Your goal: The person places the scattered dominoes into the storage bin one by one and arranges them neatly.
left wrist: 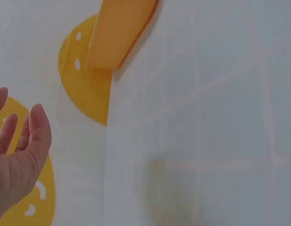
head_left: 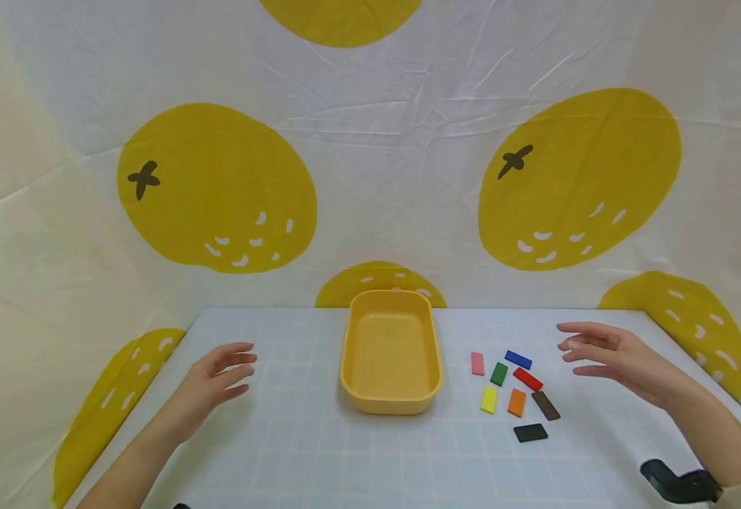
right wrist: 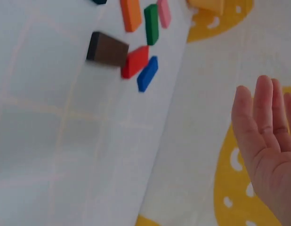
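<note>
My left hand [head_left: 214,382] hovers over the left part of the table, fingers loosely bent and holding nothing. On the other side my right hand [head_left: 619,357] is raised, empty, with relaxed fingers. Nearest to it lie several small flat blocks: blue [head_left: 519,360], red [head_left: 527,379], brown [head_left: 545,406], orange [head_left: 517,403], green [head_left: 499,374], pink [head_left: 477,363], yellow [head_left: 488,399] and black [head_left: 531,433]. Between the hands stands a yellow rectangular tub [head_left: 391,407] with nothing in it. In the right wrist view the brown block [right wrist: 110,49] appears close to the red one [right wrist: 135,62].
A pale checked cloth covers the table [head_left: 294,452]. Behind and beside it hangs a white curtain [head_left: 396,184] printed with large yellow fruit. A black strap-like object [head_left: 679,484] shows by the right forearm.
</note>
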The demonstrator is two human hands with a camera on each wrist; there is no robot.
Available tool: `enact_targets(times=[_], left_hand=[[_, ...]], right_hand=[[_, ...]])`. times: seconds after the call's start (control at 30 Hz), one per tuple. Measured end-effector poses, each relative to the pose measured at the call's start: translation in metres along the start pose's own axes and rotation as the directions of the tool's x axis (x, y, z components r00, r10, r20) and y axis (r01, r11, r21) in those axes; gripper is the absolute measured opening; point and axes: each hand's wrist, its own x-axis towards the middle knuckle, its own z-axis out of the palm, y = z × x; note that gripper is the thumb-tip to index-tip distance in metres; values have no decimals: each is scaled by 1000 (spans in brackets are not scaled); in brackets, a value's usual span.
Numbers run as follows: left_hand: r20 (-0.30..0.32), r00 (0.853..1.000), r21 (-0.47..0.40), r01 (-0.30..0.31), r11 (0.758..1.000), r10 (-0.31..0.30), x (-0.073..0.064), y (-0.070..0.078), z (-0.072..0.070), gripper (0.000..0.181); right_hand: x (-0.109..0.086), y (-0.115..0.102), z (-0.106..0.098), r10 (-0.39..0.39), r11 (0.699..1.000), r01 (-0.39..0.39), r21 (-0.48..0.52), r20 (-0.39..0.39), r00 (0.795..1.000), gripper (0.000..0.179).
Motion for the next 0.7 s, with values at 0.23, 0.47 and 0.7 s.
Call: enact_targets(times=[0.23,0.47,0.7], left_hand=[[131,983,-163,146,976,-126,37,1,45,53],[160,972,-217,202,955,-169,70,-5,85,54],[99,975,-264,220,939,-201,91,-12,110,49]], right_hand=[[44,-5,37,138,978,-157,134,139,981,41],[86,-5,82,282,928,-299,221,105,954,62],[117,-8,116,409,835,-409,369,80,909,61]])
